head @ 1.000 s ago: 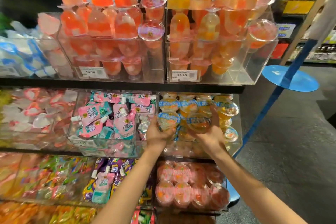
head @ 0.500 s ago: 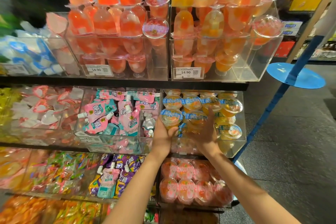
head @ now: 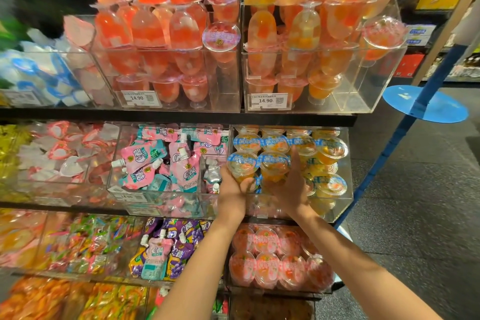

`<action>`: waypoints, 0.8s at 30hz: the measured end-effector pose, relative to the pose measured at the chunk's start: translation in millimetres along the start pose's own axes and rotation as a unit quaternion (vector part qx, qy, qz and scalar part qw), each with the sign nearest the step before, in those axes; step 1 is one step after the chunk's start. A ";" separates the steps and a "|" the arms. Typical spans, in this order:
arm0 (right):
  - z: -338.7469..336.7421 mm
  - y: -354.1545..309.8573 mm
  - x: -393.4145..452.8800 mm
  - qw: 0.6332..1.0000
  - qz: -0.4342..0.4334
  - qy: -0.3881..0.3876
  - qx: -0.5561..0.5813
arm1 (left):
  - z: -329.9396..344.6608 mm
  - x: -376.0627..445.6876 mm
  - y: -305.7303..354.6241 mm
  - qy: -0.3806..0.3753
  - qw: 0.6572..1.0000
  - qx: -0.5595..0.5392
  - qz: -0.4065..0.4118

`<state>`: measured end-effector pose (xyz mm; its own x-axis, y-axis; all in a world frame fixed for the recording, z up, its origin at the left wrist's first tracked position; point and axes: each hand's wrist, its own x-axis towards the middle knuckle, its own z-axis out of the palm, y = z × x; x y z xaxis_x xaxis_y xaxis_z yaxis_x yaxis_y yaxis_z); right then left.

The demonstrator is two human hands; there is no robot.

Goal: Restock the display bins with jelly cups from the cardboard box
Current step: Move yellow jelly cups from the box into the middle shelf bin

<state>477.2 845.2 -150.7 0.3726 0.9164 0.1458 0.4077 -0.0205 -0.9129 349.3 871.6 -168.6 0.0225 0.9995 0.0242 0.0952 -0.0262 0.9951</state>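
Note:
Both my hands reach into the clear acrylic bin (head: 346, 205) on the middle shelf, which holds several orange jelly cups with blue-and-white lids. My left hand (head: 231, 189) grips the left front jelly cup (head: 242, 163) from below. My right hand (head: 291, 184) holds the jelly cup beside it (head: 274, 163), fingers stretched up along its right side. More cups (head: 330, 149) are stacked behind and to the right. The cardboard box is out of view.
The top shelf carries bins of goblet-shaped jellies (head: 166, 34) with 14.90 price tags (head: 268, 101). Pink drink pouches (head: 161, 161) fill the bin to the left. Pink-lidded cups (head: 267, 262) sit in the bin below. A blue pole with a round disc (head: 426, 106) stands at right on dark floor.
Both hands have stayed on the two front cups and pushed them slightly deeper into the bin. The view has tilted a little.

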 end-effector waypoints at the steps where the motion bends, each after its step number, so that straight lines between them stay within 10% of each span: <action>1: 0.0 2.7 1.3 1.000 0.004 -0.001 -0.002 | 0.1 0.4 -1.1 0.007 1.000 -0.006 -0.005; 24: -4.1 -3.5 -17.2 0.991 0.105 0.014 -0.082 | -10.0 -25.7 3.8 0.068 0.992 0.022 -0.101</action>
<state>472.8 827.9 -148.4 0.4849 0.8741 -0.0288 0.4475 -0.2763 -0.8506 339.1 845.9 -164.4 -0.1364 0.9776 -0.1604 0.1270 0.1778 0.9758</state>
